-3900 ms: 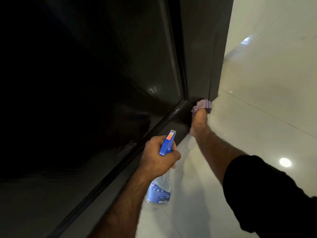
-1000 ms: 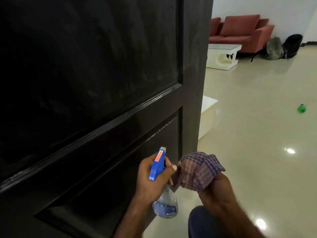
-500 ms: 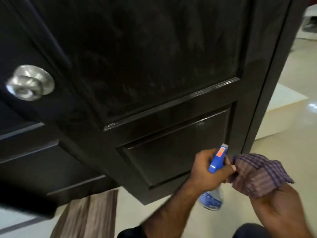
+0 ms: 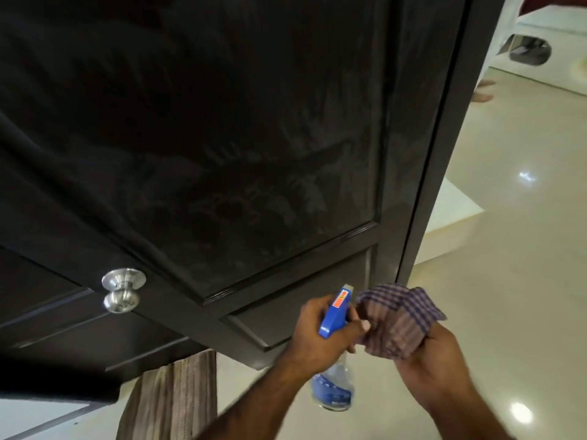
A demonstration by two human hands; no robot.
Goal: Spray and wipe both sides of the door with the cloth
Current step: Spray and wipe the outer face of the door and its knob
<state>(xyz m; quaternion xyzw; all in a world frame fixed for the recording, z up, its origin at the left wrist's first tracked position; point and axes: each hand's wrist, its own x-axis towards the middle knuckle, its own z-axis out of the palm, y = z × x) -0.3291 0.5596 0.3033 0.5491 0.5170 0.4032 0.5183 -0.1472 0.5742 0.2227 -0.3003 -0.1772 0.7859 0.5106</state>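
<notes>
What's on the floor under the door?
A striped brown mat lies on the shiny floor below the dark door. Its far end runs under the door's bottom edge, so that part is hidden.

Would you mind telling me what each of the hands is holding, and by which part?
The left hand grips the spray bottle at its neck, under the blue trigger head. The right hand clutches the bunched checked cloth from below.

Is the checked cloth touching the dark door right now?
Apart. The head view shows the purple checked cloth bunched in the right hand, held in front of the dark wooden door, not pressed against it.
</notes>
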